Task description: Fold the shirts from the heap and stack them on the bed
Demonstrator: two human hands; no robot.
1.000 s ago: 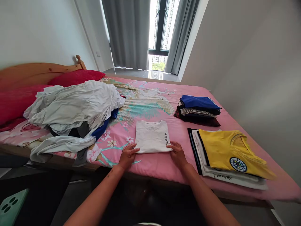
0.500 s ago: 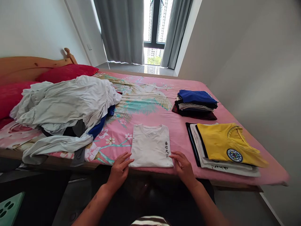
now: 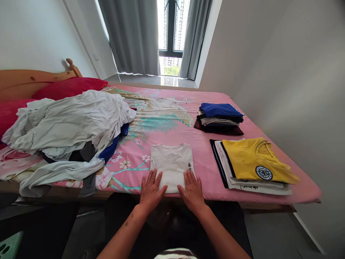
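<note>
A white T-shirt (image 3: 171,162), folded into a neat rectangle with its collar facing away, lies at the near edge of the bed. Dark characters run down its right side, partly covered by fingers. My left hand (image 3: 152,189) rests flat on the shirt's lower left part, fingers stretched out. On the lower right part lies my right hand (image 3: 192,190), also flat with fingers extended. Neither hand grips the cloth. Right of the shirt is a stack of folded clothes topped by a yellow T-shirt (image 3: 242,158) with a round badge.
A loose heap of white and dark clothes (image 3: 70,122) covers the bed's left side, by red pillows (image 3: 72,87). Farther back on the right stands another folded stack with a blue garment (image 3: 221,109) on top. A green phone (image 3: 11,246) shows at lower left.
Both hands have moved inward from beside the folded T-shirt and now lie flat on its lower part. The view has shifted slightly; the stacks and heap stay put.
</note>
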